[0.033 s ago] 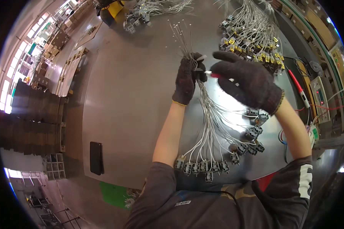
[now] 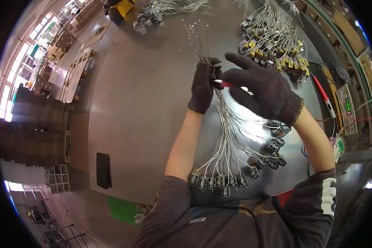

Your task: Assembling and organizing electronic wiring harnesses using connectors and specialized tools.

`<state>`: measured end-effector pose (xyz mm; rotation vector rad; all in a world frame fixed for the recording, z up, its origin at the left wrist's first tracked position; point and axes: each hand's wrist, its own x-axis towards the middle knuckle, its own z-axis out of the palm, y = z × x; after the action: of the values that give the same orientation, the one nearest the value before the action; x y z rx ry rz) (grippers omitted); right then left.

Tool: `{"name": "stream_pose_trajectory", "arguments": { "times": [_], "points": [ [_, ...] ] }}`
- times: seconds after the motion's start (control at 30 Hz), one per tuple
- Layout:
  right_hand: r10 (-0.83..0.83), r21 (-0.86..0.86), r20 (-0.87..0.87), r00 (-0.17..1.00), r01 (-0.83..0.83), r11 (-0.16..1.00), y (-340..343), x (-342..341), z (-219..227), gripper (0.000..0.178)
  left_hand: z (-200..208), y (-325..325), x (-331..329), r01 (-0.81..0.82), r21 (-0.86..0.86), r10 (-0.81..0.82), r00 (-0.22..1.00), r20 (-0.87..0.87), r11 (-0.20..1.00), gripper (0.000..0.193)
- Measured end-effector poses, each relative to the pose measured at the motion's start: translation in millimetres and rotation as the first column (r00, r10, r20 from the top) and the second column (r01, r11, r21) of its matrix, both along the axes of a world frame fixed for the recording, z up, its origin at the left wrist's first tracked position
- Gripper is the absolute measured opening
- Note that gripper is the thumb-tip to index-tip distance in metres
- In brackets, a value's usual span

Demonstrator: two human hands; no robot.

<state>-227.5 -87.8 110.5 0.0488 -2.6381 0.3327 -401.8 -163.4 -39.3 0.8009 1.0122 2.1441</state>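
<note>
My left hand [image 2: 202, 89], in a dark knit glove, is closed round a bundle of thin white-grey wires [image 2: 222, 124]. Loose wire ends [image 2: 198, 35] fan out beyond that fist. Toward me the wires spread to several black connectors [image 2: 220, 180] on the table. My right hand [image 2: 262, 87], gloved too, pinches a slim red pen-like tool [image 2: 226, 84] with a white tip. Its tip meets the left fingers at the bundle; whether it touches a wire is hidden. One right finger is lifted away from the tool.
A metal table [image 2: 132, 103] carries a phone-like black slab [image 2: 103, 170] at left. Wires with yellow-and-black connectors [image 2: 291, 62] are heaped far right, more wires [image 2: 153, 16] at the far edge. A red-and-white probe [image 2: 323, 97] lies by a meter box [image 2: 346, 108]. Stacked dark sheets [image 2: 33, 128] stand left.
My right hand has shifted slightly left, bringing the red tool's tip closer in against the left fingers. The meter's display has gone from a small red light to lit green digits.
</note>
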Motion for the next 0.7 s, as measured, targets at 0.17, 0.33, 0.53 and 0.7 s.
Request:
{"name": "stream_pose_trajectory", "arguments": {
  "times": [0.17,0.33,0.53,0.7],
  "points": [
    [-0.101,-0.039,0.204,0.974,0.111,0.993,-4,-77,-13,0.028,-57,33,-24,0.208,0.292,-0.269,0.945,0.188,0.934,0.042],
    [-0.122,-0.060,0.147,0.982,0.132,0.989,26,-98,-19,0.031,-39,38,-10,-0.093,0.034,0.097,0.980,-0.173,0.995,0.042],
    [-0.002,-0.249,-0.198,0.980,-0.049,0.967,59,-99,-33,0.040,-27,50,-16,0.199,0.303,-0.289,0.912,0.291,0.932,0.043],
    [0.068,-0.419,-0.014,0.998,-0.068,0.906,87,-86,-24,0.041,-4,61,-23,0.038,-0.120,-0.067,0.967,-0.247,0.992,0.039]
  ]
}}
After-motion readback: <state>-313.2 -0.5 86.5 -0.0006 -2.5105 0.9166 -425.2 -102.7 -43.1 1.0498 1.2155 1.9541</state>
